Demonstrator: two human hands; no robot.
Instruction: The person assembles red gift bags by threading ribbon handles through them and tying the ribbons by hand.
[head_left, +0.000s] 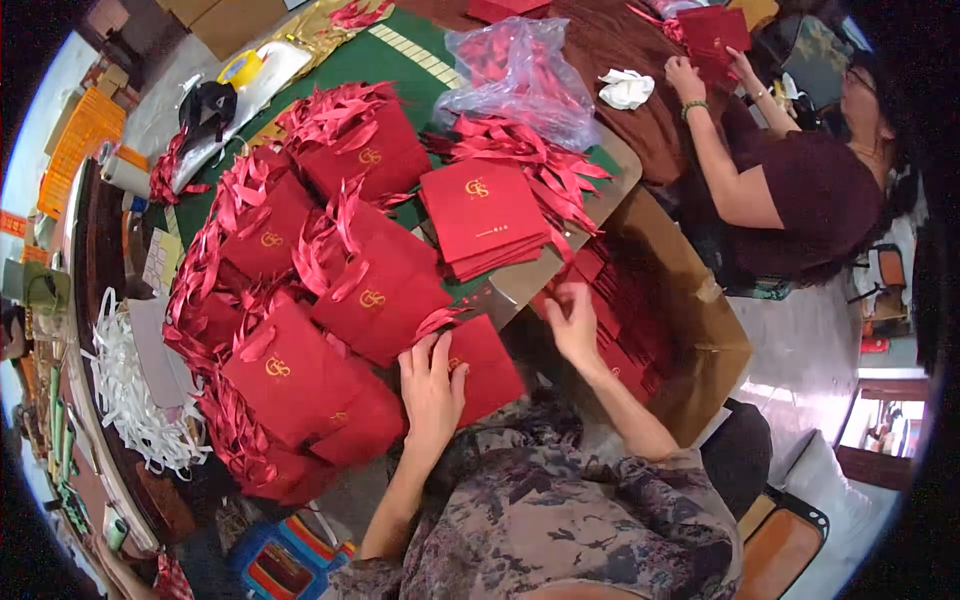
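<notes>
Near the front edge of the pile, my left hand [432, 388] bends over a red gift bag [487, 375], its thumb pressing on the front and fingertips by a ribbon loop. The bag lies tilted; its gold mark is partly covered by that hand. To the right, my right hand [573, 325] hovers at the near side of a large cardboard box [705, 400], fingers curled toward the thumb; whether anything small is between them is hidden. Many flat red bags [625, 335] lie inside the box. A neat stack of red bags [482, 215] sits beyond my hands.
Piled red bags with ribbon handles [300, 375] cover the green table at left. A clear plastic sack of ribbons [515, 70] stands at the back. White paper strips [145, 390] hang at far left. Across the box, a co-worker [790, 190] handles a red bag [712, 42].
</notes>
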